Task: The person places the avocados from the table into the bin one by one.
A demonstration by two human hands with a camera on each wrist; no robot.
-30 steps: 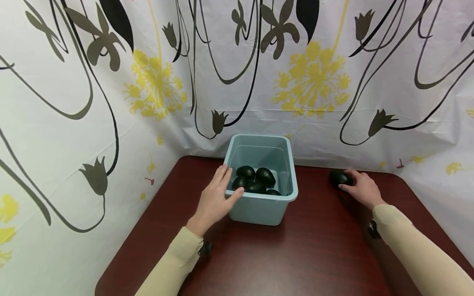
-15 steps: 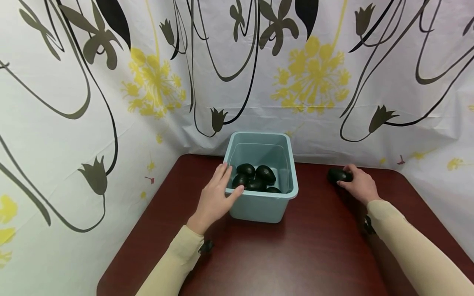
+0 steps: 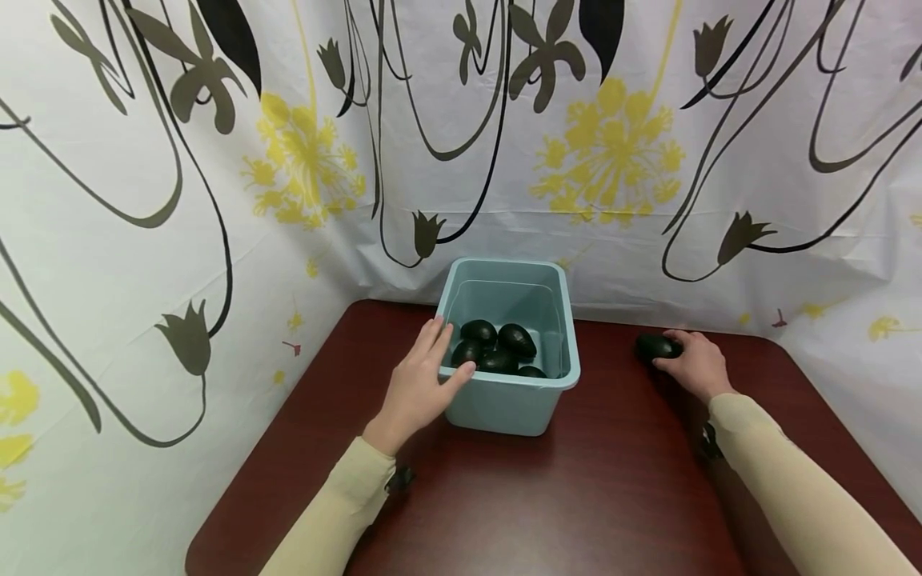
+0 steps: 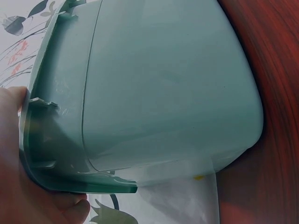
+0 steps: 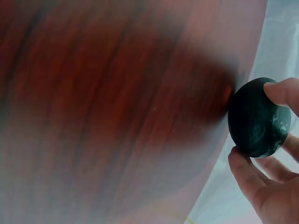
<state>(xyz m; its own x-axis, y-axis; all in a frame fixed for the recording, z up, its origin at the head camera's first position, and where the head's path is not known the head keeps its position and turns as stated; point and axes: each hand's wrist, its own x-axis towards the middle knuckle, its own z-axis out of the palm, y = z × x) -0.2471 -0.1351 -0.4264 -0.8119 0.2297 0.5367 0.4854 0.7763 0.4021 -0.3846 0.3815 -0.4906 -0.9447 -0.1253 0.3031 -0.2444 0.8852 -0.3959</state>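
Observation:
At the far right of the table, my right hand (image 3: 695,365) holds a dark avocado (image 3: 658,346) between thumb and fingers. The right wrist view shows the same avocado (image 5: 258,117) with the thumb on one side and fingertips on the other, close over the tabletop. My left hand (image 3: 416,382) rests at the near left corner of a light blue plastic bin (image 3: 504,404), fingers fairly straight along the left rim and thumb over the front rim. Inside the bin lie several dark avocados (image 3: 516,341); the front wall partly hides the nearest one.
The bin stands upright near the back of the reddish-brown wooden table (image 3: 576,496). A white patterned cloth (image 3: 461,192) hangs right behind the table and along its left side. Bare tabletop lies between the bin and my right hand.
My right hand has shifted slightly left with the avocado, its grip kept. The left hand stays at the bin's corner, and the bin has not moved.

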